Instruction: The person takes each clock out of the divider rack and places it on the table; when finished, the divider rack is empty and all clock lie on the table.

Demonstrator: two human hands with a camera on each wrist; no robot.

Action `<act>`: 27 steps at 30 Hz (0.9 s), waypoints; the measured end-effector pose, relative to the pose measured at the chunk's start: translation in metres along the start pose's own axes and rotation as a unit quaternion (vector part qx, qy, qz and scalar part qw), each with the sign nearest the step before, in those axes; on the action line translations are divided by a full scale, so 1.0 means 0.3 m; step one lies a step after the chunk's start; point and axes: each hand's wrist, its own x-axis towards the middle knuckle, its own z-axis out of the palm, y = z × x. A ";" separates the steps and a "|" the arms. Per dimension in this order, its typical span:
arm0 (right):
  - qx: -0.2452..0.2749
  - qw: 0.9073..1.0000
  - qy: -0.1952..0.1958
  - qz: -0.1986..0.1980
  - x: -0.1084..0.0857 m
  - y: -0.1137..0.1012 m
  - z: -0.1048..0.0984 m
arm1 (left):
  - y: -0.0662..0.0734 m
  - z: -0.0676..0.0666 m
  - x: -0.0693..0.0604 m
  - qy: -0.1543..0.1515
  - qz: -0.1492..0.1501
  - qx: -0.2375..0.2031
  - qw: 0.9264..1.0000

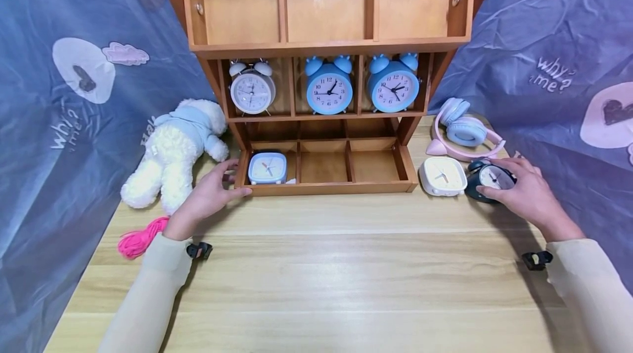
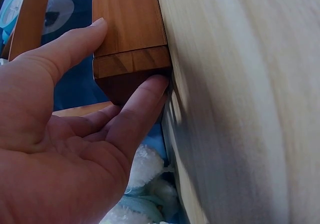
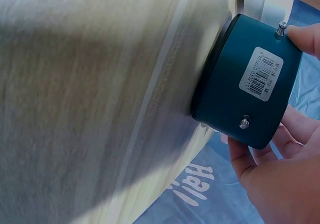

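At the right, my right hand (image 1: 531,193) grips a dark green alarm clock (image 1: 487,177) with thumb and fingers on opposite sides. In the right wrist view the barcode label and small metal feet show on the clock's casing (image 3: 235,89), which is tilted close to the tabletop. My left hand (image 1: 210,193) holds the lower left corner of a wooden shelf (image 1: 326,189), thumb on its front board and fingers along its side. A blue square alarm clock (image 1: 267,168) sits in the bottom left compartment. Beside the green clock stands a white square alarm clock (image 1: 443,176).
A silver-white twin-bell clock (image 1: 253,92) and two blue twin-bell clocks (image 1: 329,92) (image 1: 394,90) fill the middle row. Pink headphones (image 1: 465,132) lie behind the white clock. A plush toy (image 1: 173,149) and a pink cord bundle (image 1: 140,238) lie on the table (image 1: 346,281) at left.
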 end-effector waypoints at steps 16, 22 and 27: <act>0.006 1.000 -0.021 -0.008 0.004 0.006 -0.009 | 0.004 0.000 -0.006 0.000 -0.002 -0.003 1.000; 0.020 1.000 -0.016 0.002 -0.005 0.003 -0.011 | 0.007 0.000 -0.009 -0.002 -0.007 -0.002 1.000; 0.040 0.999 -0.007 0.010 -0.011 -0.006 -0.012 | 0.011 -0.002 -0.010 -0.002 -0.004 0.000 1.000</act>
